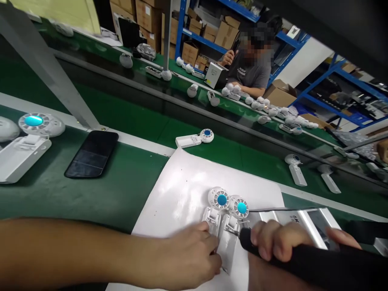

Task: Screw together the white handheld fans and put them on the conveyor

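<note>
Two white handheld fans lie side by side on a white sheet (188,182), their round heads with shiny blue centres toward the far side. My left hand (194,252) is closed over the handle of the left fan (212,216), its fingertips at the gap between the two handles. In my right hand (281,240) is a black electric screwdriver (248,240), gripped around its body. Its tip points left and reaches the top of the right fan's (228,244) handle, just below the head. Whether the tip sits in a screw cannot be made out.
A silver metal box or tray (287,218) stands right of the fans. On the left are a black phone (92,155) and another fan (24,157). A green conveyor belt (136,117) carries more fans. Across it sits a person (251,72) beside piled fan parts and shelves.
</note>
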Demonstrator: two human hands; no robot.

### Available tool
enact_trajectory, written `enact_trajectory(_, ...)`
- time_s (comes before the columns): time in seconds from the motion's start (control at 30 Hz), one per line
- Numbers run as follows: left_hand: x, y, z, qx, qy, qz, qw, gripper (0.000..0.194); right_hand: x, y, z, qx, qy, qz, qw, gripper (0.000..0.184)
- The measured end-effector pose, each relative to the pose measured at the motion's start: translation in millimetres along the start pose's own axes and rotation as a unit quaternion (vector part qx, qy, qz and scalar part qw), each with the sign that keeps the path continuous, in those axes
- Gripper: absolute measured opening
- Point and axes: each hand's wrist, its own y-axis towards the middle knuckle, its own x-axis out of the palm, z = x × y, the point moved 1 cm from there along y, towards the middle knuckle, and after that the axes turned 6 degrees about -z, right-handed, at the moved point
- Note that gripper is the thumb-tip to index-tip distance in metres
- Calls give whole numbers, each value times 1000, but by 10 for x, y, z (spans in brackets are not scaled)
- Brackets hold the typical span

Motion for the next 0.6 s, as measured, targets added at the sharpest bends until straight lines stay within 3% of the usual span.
enact_trajectory(0.07, 17, -15, 7, 4, -5, 10, 1000, 26, 265, 67, 59, -15, 91, 6, 996, 57)
enact_trajectory(0.17, 59, -35, 24, 0, 4, 25, 1000, 25, 541, 150, 175, -21, 117, -5, 993, 61)
enact_trajectory(0.3, 97, -51, 40, 1, 6, 31, 1000, 20, 592, 178, 295, -14, 109, -37, 993, 61)
enact_trajectory(0.6, 171, -47, 48, -6, 1, 24, 1000, 13, 730, 77, 516, -11, 120, -49, 992, 43)
